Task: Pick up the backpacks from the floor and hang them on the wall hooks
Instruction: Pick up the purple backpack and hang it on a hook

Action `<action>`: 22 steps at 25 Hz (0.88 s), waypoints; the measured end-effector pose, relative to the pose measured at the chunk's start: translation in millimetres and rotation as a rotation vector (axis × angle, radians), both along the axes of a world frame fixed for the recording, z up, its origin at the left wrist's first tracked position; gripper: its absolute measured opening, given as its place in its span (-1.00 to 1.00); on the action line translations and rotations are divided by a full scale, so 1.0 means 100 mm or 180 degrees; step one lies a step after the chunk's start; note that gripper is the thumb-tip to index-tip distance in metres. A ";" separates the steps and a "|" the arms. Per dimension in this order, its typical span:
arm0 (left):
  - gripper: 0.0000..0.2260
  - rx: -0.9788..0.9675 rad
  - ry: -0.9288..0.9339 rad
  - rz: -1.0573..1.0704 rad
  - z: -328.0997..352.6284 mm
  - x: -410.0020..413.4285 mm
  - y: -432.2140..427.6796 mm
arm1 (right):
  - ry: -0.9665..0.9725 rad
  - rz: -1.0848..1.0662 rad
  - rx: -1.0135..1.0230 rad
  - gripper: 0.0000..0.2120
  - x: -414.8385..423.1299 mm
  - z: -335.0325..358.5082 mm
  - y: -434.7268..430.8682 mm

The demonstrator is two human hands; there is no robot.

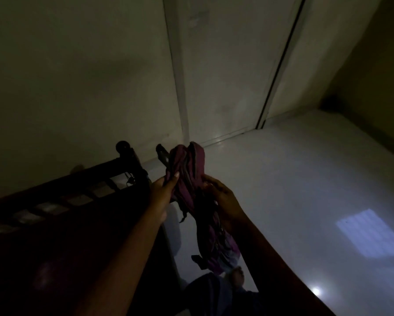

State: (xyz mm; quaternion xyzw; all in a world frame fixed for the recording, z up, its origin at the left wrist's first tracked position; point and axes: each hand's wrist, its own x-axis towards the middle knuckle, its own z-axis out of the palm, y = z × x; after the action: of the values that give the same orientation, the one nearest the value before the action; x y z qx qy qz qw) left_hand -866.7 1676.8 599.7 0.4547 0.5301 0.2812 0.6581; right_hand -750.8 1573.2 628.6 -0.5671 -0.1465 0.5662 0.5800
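Note:
In a dim room I hold a purple backpack (pixel 192 174) up in front of me, its body hanging down toward the floor. My left hand (pixel 163 192) grips the top straps from the left side. My right hand (pixel 223 197) holds the bag's upper part from the right. A dark strap end (pixel 161 153) sticks out at the top left of the bag. No wall hook is visible in this view.
A dark wooden bed frame (pixel 82 185) with a round post knob (pixel 123 147) runs along the left. A pale door (pixel 225 76) stands ahead in the wall. The glossy white floor (pixel 305 179) spreads to the right. My foot (pixel 237 275) shows below the bag.

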 end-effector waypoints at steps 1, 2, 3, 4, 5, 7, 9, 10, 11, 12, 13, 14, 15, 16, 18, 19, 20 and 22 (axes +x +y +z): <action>-0.90 -0.0030 -0.0078 -0.0122 0.06 -0.03 -0.05 | -0.0178 -0.0055 0.0027 -0.71 0.04 0.05 -0.10; -0.85 -0.0097 -0.0104 -0.0193 0.11 -0.05 -0.09 | -0.0265 -0.0123 0.0074 -0.76 0.06 0.13 -0.20; -0.77 -0.0177 -0.0146 -0.0213 0.14 -0.05 -0.16 | -0.0292 -0.0119 0.0121 -0.80 0.07 0.19 -0.30; -0.69 -0.0278 -0.0207 -0.0244 0.17 -0.02 -0.25 | -0.0339 -0.0057 0.0174 -0.81 0.12 0.25 -0.41; -0.63 -0.0417 -0.0288 -0.0247 0.23 0.02 -0.39 | -0.0358 0.0014 0.0277 -0.81 0.15 0.34 -0.51; -0.60 -0.0698 -0.0555 -0.0211 0.32 0.10 -0.74 | -0.0438 0.0135 0.0327 -0.77 0.19 0.49 -0.73; -0.66 -0.0874 -0.0831 -0.0209 0.37 0.15 -1.15 | -0.0835 0.0350 0.0347 -0.77 0.26 0.63 -1.02; -0.70 -0.0904 -0.0882 -0.0248 0.41 0.17 -1.34 | -0.1130 0.0490 0.0349 -0.79 0.32 0.72 -1.16; -0.74 -0.0882 -0.0854 -0.0313 0.46 0.20 -1.53 | -0.1443 0.0569 0.0358 -0.80 0.38 0.82 -1.30; -0.78 -0.0797 -0.0767 -0.0382 0.50 0.20 -1.68 | -0.1807 0.0664 0.0408 -0.80 0.43 0.89 -1.42; -0.83 -0.0685 -0.0619 -0.0453 0.55 0.21 -1.81 | -0.2169 0.0796 0.0449 -0.78 0.47 0.96 -1.50; -0.87 -0.0590 -0.0474 -0.0526 0.60 0.23 -1.93 | -0.2563 0.0939 0.0461 -0.74 0.52 1.00 -1.56; -0.88 -0.0492 -0.0325 -0.0640 0.65 0.23 -2.01 | -0.2909 0.1076 0.0477 -0.70 0.56 1.03 -1.58; -0.87 -0.0397 -0.0228 -0.0768 0.70 0.23 -2.10 | -0.3188 0.1256 0.0479 -0.65 0.59 1.06 -1.60; -0.84 -0.0252 -0.0225 -0.1025 0.82 0.20 -2.29 | -0.3521 0.1510 0.0396 -0.57 0.66 1.13 -1.66; -0.79 -0.0206 -0.0267 -0.1123 0.87 0.18 -2.36 | -0.3592 0.1617 0.0350 -0.57 0.71 1.15 -1.68; -0.73 -0.0149 -0.0275 -0.1190 0.92 0.16 -2.44 | -0.3696 0.1762 0.0315 -0.60 0.75 1.18 -1.71; -0.68 -0.0017 -0.0191 -0.1266 1.01 0.13 -2.54 | -0.3830 0.2084 0.0131 -0.68 0.83 1.20 -1.76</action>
State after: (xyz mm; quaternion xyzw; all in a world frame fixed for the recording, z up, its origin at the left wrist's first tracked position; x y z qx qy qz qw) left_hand -853.8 1422.5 700.2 0.5401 0.4108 0.1576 0.7174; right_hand -668.1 1397.2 748.8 -0.6983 -0.6179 0.2959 0.2073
